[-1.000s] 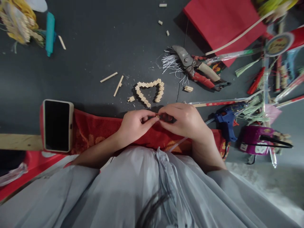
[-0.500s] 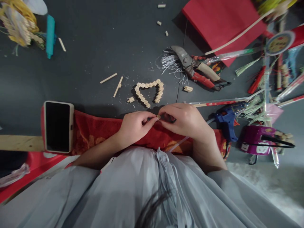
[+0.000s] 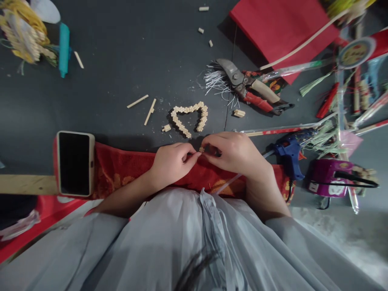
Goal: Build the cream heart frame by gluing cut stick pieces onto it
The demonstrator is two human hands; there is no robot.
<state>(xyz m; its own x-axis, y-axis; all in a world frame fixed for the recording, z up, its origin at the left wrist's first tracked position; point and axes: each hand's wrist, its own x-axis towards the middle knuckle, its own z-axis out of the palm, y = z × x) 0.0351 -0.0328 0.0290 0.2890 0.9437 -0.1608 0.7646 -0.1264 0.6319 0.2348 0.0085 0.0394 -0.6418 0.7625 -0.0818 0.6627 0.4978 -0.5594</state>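
Observation:
My left hand (image 3: 174, 163) and my right hand (image 3: 232, 151) meet over the red towel at the table's front edge. Between their fingertips is a small bundle of short straw-coloured sticks (image 3: 201, 150). The right thumb and forefinger pinch it, and the left fingertips press together against its left side. Just beyond lies a heart-shaped outline (image 3: 184, 109) made of similar little bundles, with a gap at its near tip. One more small bundle (image 3: 166, 128) rests left of the heart, and another (image 3: 239, 113) lies to its right.
Pruning shears (image 3: 247, 87) lie beyond my right hand, near a red paper bag (image 3: 281, 32). A blue glue gun (image 3: 289, 155) and a purple power socket (image 3: 327, 178) stand at the right. At the left, a phone (image 3: 75, 163) lies on the red towel (image 3: 121, 165). Loose sticks (image 3: 138, 101) are scattered beyond.
The hands stay nearly in place around the small bundle. The left fingertips have drawn closer together, and the bundle appears slightly turned. The whole view has shifted a little.

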